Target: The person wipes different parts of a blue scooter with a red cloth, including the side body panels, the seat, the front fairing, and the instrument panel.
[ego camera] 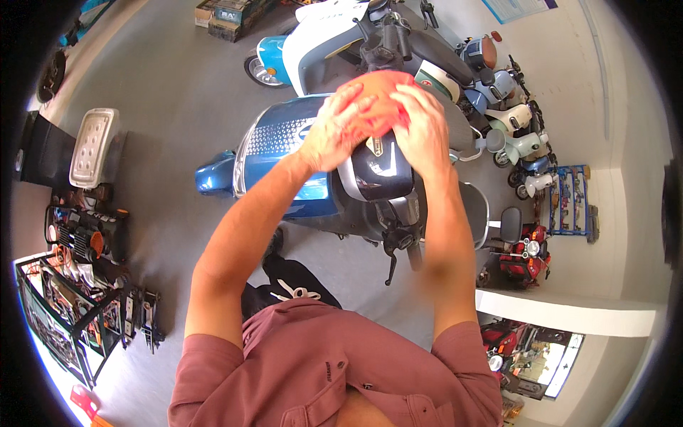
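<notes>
A bunched orange-red cloth (378, 99) lies over the far part of the handlebar cowl (381, 173) of a blue scooter. On its left side my left hand (339, 125) presses the cloth with fingers spread over it. My right hand (421, 120) grips the cloth's right side, thumb against the fabric. The cowl is glossy and dark, with a badge half under the cloth. Below it the scooter's blue front panel (283, 128) has a patterned section, and its blue front fender (214, 173) points left. The near brake lever (392, 269) and grip are bare of my hands.
A white and teal scooter (299, 50) stands close beyond the blue one. Several more scooters (515, 117) line the right wall, near a blue rack (570, 200). At left are a lidded plastic bin (95, 148) and a metal frame crate (74, 315) full of parts. Cardboard boxes (229, 18) sit at the back.
</notes>
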The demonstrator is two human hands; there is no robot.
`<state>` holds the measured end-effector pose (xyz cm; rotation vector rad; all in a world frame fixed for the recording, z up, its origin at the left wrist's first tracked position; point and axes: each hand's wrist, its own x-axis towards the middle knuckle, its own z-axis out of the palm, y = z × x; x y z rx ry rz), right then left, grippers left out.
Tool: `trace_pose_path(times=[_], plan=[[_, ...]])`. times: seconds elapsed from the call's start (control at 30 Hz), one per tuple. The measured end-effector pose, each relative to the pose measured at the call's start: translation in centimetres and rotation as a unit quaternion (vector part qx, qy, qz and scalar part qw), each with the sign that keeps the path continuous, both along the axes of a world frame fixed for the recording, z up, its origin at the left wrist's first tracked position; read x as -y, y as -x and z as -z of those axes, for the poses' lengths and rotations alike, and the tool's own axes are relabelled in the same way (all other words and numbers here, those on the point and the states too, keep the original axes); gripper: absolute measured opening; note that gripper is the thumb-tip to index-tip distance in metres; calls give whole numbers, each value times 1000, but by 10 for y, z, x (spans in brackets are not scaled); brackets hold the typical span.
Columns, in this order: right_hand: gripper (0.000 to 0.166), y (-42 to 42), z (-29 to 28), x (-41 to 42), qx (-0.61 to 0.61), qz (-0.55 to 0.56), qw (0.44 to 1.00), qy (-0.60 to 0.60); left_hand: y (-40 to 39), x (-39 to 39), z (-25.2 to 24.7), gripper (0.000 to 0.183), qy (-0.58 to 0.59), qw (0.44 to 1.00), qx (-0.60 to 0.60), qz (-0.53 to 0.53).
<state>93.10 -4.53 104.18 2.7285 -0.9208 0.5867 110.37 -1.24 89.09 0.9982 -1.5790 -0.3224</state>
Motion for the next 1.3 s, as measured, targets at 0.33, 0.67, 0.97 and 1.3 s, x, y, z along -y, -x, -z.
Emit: trace_pose_path(times=[0.33, 0.67, 0.97, 1.3], plan=[[22, -28, 25, -12, -95, -94, 990, -33, 22, -67, 55, 61, -59, 995, -73, -25], [26, 71, 39, -122, -72, -114, 990, -34, 86, -159, 86, 83, -2, 998, 53, -40], [25, 122, 64, -153, -70, -65, 995, 1, 102, -171, 98, 84, 32, 990, 137, 1], [29, 135, 65, -150, -69, -52, 996, 20, 111, -169, 95, 79, 26, 980, 196, 3]])
